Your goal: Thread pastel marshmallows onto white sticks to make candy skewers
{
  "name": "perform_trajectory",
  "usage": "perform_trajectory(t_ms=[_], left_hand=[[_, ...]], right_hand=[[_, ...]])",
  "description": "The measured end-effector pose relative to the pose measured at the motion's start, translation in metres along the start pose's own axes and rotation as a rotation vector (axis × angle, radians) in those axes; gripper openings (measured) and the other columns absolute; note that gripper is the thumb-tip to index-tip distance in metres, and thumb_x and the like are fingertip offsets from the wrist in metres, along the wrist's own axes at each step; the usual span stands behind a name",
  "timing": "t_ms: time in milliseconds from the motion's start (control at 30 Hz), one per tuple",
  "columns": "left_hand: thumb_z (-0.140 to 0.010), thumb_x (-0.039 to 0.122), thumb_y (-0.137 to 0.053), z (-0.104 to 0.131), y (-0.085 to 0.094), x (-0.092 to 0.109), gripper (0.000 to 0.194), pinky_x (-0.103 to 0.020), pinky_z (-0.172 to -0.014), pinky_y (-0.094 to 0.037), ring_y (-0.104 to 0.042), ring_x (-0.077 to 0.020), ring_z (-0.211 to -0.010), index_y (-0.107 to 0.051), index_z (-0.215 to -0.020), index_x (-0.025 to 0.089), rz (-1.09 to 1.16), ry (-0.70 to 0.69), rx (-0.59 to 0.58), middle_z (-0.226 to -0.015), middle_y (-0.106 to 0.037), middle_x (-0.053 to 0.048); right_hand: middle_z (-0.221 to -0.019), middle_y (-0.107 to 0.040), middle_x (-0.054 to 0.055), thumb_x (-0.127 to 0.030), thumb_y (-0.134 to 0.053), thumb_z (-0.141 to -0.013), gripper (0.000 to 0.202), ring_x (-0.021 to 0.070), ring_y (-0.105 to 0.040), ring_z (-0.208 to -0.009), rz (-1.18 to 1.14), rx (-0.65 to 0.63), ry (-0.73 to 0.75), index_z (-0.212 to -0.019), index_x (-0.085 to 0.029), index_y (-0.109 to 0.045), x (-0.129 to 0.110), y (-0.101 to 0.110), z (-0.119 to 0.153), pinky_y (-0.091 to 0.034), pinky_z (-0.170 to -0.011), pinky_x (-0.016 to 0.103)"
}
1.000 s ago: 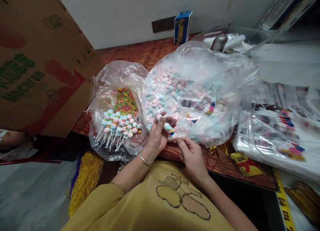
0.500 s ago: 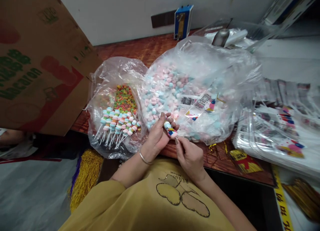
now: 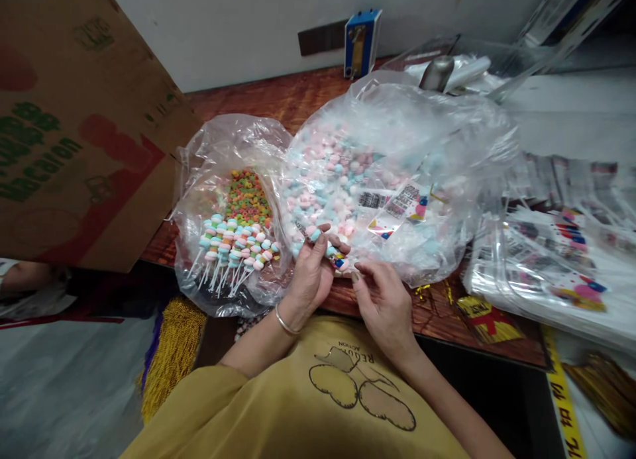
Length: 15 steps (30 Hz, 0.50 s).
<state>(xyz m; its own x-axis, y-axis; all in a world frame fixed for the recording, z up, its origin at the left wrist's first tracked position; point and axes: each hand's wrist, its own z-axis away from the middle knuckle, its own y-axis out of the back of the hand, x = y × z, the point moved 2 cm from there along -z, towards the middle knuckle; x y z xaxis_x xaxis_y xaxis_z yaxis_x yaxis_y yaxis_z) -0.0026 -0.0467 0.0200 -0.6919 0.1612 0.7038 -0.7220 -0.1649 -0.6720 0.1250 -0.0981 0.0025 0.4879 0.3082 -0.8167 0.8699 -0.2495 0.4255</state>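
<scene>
While the counter (image 3: 285, 100) is bearing a large marshmallow bag (image 3: 442, 134) and, directly beside it, a smaller clear bag (image 3: 233, 134), the left hand (image 3: 313, 277) is pinching, and the right hand (image 3: 387, 303), its grip's closure indeterminable, is adjoining, a marshmallow skewer (image 3: 339, 263) at the large bag's near edge.

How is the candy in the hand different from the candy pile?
The held candy is in the left hand; the pile lies on clear plastic. The held candy is single; the pile has many. The held candy shows colourful print; the pile shows none. Both have pink and blue pieces.
</scene>
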Motion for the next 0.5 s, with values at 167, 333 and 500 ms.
perform_trajectory(t_ms=[167,333,500], left_hand=[[-0.076,0.04,-0.084,0.002,-0.001,0.001,0.049,-0.029,-0.074,-0.055,-0.071,-0.0187,-0.082,-0.062,-0.115,0.02,-0.024,0.037,-0.001,-0.078,-0.066,0.001],[-0.07,0.037,-0.088,0.002,0.004,0.0,0.052,-0.03,-0.07,-0.057,-0.073,-0.0202,-0.077,-0.063,-0.11,0.016,-0.086,0.194,0.008,-0.077,-0.069,-0.001],[-0.063,0.037,-0.092,0.004,0.009,-0.002,0.056,-0.029,-0.067,-0.058,-0.074,-0.0215,-0.075,-0.061,-0.105,0.014,-0.16,0.266,0.036,-0.074,-0.068,-0.001]], right_hand=[[-0.099,-0.069,0.006,-0.021,-0.055,-0.098,0.012,0.0212,-0.067,-0.093,-0.064,-0.041,-0.04,-0.105,-0.022,-0.065,0.0,0.002,-0.006,-0.053,-0.084,0.035],[-0.099,-0.073,0.01,-0.019,-0.055,-0.098,0.018,0.0224,-0.068,-0.09,0.167,-0.055,0.271,-0.114,-0.02,-0.065,0.002,0.0,0.001,-0.051,-0.08,0.035],[-0.097,-0.076,0.01,-0.013,-0.06,-0.095,0.02,0.022,-0.068,-0.088,0.272,-0.081,0.503,-0.113,-0.017,-0.066,-0.002,0.003,0.005,-0.048,-0.08,0.037]])
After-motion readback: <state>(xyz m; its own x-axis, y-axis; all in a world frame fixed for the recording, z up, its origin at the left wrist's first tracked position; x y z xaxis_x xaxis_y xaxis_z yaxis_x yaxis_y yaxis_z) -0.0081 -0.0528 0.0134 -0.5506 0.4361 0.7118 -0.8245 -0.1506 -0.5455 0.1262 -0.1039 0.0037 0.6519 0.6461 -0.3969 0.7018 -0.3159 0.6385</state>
